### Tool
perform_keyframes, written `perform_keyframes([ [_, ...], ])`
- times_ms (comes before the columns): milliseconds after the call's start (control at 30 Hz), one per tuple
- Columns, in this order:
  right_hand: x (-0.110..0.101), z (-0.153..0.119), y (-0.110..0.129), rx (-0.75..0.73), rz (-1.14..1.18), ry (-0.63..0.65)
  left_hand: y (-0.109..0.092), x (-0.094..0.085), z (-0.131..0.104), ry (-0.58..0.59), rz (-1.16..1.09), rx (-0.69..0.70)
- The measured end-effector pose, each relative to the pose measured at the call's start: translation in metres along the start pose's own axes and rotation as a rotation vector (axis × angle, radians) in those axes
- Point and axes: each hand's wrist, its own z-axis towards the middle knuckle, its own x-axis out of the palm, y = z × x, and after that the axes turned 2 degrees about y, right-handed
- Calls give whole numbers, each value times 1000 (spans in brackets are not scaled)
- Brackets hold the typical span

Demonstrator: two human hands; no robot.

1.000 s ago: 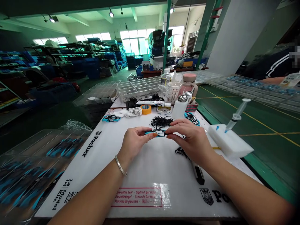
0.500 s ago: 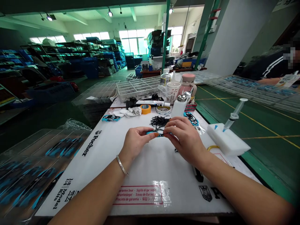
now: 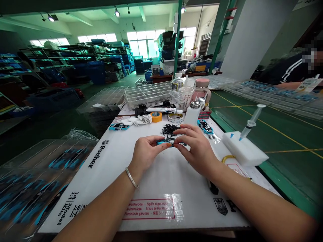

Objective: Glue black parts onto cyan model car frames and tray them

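Between both hands, over the middle of the white table sheet (image 3: 151, 174), is a small blue and black plastic part (image 3: 165, 142). My left hand (image 3: 148, 149) pinches its left end between thumb and fingers. The fingers of my right hand (image 3: 195, 148) close on its right side and hide much of it. Just behind lies a pile of small black pieces (image 3: 170, 129). Similar blue and black parts rest at the left (image 3: 119, 126) and, past my right hand, another blue-rimmed part (image 3: 205, 126).
A white foam block (image 3: 243, 149) with a syringe (image 3: 252, 122) stuck in it stands at the right. Behind are orange tape (image 3: 156, 117), a white pump bottle (image 3: 193, 113), a cup (image 3: 186, 96) and a divided tray (image 3: 151, 95). Trays of blue parts (image 3: 45, 181) lie left. A person (image 3: 290, 67) sits far right.
My right hand has shifted slightly left along the part, and its fingers have moved a little. The left hand keeps its hold nearly unchanged.
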Motion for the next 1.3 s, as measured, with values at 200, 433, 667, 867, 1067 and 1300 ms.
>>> perform_keyframes([
  [200, 0, 1, 2, 3, -9, 0, 2, -1, 1, -3, 15, -11],
  [433, -3, 1, 4, 16, -15, 43, 1, 0, 1, -10, 36, -5],
  [667, -6, 1, 3, 26, 11, 55, 0, 1, -2, -63, 127, 77],
  [867, -8, 1, 6, 27, 3, 25, -3, 1, -3, -66, 77, 117],
  [1067, -11, 2, 9, 6, 59, -24, 0, -3, 0, -52, -115, 93],
  [1300, -11, 3, 1, -94, 23, -70, -1, -2, -1, -6, -195, 34],
])
